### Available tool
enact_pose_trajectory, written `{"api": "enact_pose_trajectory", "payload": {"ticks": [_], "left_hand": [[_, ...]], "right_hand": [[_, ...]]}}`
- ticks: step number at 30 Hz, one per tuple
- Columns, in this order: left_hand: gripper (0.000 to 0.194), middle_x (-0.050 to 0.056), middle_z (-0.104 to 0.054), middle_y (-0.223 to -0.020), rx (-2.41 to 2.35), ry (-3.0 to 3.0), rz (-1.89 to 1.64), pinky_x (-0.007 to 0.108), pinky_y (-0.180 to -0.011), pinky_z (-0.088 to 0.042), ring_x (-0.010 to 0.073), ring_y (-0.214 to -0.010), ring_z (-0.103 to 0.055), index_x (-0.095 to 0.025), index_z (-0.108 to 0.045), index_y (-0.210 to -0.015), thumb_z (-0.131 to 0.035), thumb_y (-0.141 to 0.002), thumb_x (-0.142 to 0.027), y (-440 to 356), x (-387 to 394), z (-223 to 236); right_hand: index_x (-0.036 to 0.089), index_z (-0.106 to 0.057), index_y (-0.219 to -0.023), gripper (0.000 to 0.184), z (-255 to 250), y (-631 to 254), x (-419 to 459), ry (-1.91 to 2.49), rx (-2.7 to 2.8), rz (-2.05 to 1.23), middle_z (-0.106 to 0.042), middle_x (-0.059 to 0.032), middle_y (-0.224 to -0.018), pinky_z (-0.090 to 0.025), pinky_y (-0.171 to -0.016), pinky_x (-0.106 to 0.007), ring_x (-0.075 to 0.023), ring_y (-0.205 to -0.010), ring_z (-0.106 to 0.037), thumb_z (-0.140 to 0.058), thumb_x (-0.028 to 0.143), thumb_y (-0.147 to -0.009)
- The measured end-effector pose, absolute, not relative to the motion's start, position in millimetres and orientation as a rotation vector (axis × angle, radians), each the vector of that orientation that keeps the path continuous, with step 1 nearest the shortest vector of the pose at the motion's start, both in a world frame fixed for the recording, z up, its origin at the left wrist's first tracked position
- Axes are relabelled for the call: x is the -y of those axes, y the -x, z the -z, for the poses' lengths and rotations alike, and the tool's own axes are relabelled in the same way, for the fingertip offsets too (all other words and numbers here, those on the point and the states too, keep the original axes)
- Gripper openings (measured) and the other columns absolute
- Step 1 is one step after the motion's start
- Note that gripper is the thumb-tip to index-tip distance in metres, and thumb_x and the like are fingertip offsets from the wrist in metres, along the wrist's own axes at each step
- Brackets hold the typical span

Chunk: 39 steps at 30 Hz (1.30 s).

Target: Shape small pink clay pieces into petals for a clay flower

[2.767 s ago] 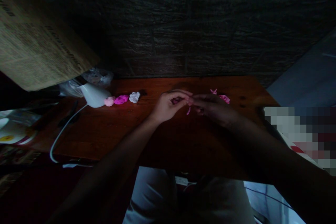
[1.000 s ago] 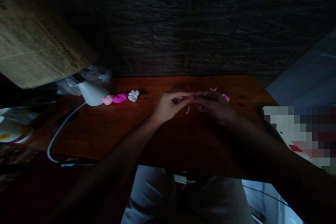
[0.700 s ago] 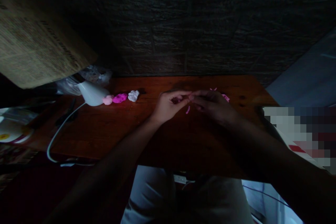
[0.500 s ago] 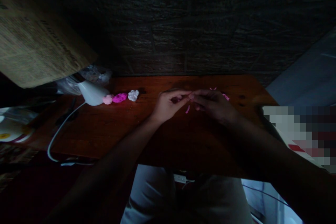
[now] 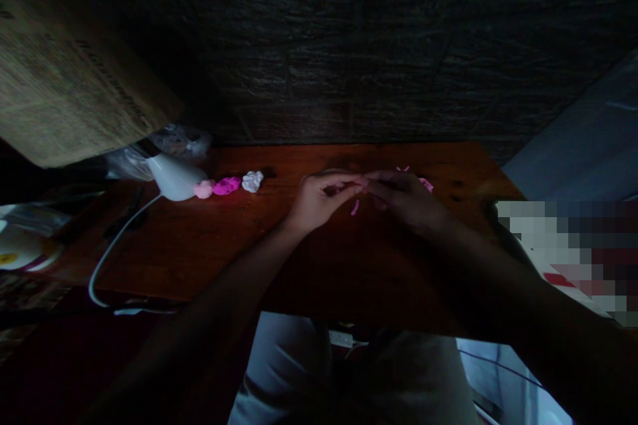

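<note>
My left hand (image 5: 319, 200) and my right hand (image 5: 406, 200) meet fingertip to fingertip low over the wooden table (image 5: 239, 246). Both are closed in a pinch; whatever lies between the fingertips is too small and dark to make out. Just below the fingertips shows a short thin pink strip (image 5: 355, 207), and I cannot tell whether it lies on the table or hangs. Behind my right hand are small pink pieces (image 5: 426, 184) and a thin pink bit (image 5: 403, 168), partly hidden by the hand.
To the left, a pale pink lump (image 5: 204, 188), a bright magenta lump (image 5: 226, 186) and a white lump (image 5: 252, 180) sit in a row beside a white lamp-like object (image 5: 177, 176) with a cable (image 5: 112, 239). A brown paper bag (image 5: 84, 80) stands at upper left. A dark stone wall (image 5: 323, 66) rises behind.
Almost nothing differs. The fingertips stay together with slight finger movement, and the whole view has shifted by a hair.
</note>
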<state>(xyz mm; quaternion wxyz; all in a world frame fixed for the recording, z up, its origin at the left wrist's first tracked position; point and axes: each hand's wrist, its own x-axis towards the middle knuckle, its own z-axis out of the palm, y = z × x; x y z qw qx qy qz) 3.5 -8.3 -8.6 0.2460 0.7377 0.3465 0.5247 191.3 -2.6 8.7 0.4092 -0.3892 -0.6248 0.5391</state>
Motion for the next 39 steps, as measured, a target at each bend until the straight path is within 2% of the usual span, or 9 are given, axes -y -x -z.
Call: {"api": "enact_pose_trajectory", "payload": {"ticks": [12, 18, 27, 33, 39], "left_hand": [[0.021, 0.003, -0.078, -0.086, -0.926, -1.922, -1.439, 0.022, -0.061, -0.049, 0.009, -0.065, -0.061, -0.019, -0.079, -0.101, -0.08, -0.08, -0.023, -3.0, 8.8, 8.8], [0.02, 0.002, -0.077, -0.08, -0.971, -1.921, -1.431, 0.022, -0.058, -0.047, 0.0084, -0.06, -0.058, -0.019, -0.079, -0.101, -0.078, -0.081, -0.024, -2.9, 8.8, 8.9], [0.015, 0.004, -0.078, -0.081, -0.981, -1.892, -1.444, 0.023, -0.059, -0.048, 0.0098, -0.063, -0.062, -0.019, -0.08, -0.097, -0.075, -0.083, -0.023, -3.0, 7.8, 7.3], [0.012, 0.001, -0.074, -0.074, -1.02, -1.858, -1.398, 0.022, -0.058, -0.046, 0.0086, -0.061, -0.06, -0.017, -0.078, -0.095, -0.074, -0.084, -0.021, -4.0, 8.7, 5.7], [0.015, 0.005, -0.077, -0.091, -0.923, -1.73, -1.3, 0.021, -0.059, -0.051, 0.0109, -0.073, -0.068, -0.017, -0.074, -0.098, -0.073, -0.084, -0.024, -3.2, 7.0, 5.0]], "right_hand": [[0.019, -0.073, -0.084, 0.036, -17.4, -190.5, 9.0, 0.924, 1.636, -1.362, -0.05, 0.0059, -0.056, -0.03, -0.047, -0.024, -0.0078, -0.049, -0.039, -0.075, 0.056, -0.08], [0.018, -0.077, -0.092, 0.041, -15.3, -190.1, 8.9, 0.999, 1.595, -1.309, -0.055, 0.0038, -0.058, -0.03, -0.047, -0.025, -0.0085, -0.049, -0.043, -0.076, 0.057, -0.078], [0.019, -0.079, -0.09, 0.045, -16.4, -186.4, 9.2, 1.039, 1.546, -1.314, -0.059, 0.0022, -0.061, -0.034, -0.049, -0.025, -0.0087, -0.052, -0.044, -0.079, 0.061, -0.074], [0.018, -0.077, -0.087, 0.044, -17.6, -187.6, 11.1, 1.058, 1.581, -1.259, -0.054, 0.0039, -0.057, -0.032, -0.047, -0.025, -0.0081, -0.05, -0.041, -0.077, 0.06, -0.076], [0.018, -0.075, -0.085, 0.045, -16.2, -188.1, 9.6, 0.983, 1.72, -1.131, -0.06, 0.0011, -0.063, -0.038, -0.049, -0.025, -0.01, -0.053, -0.049, -0.071, 0.063, -0.081]]}}
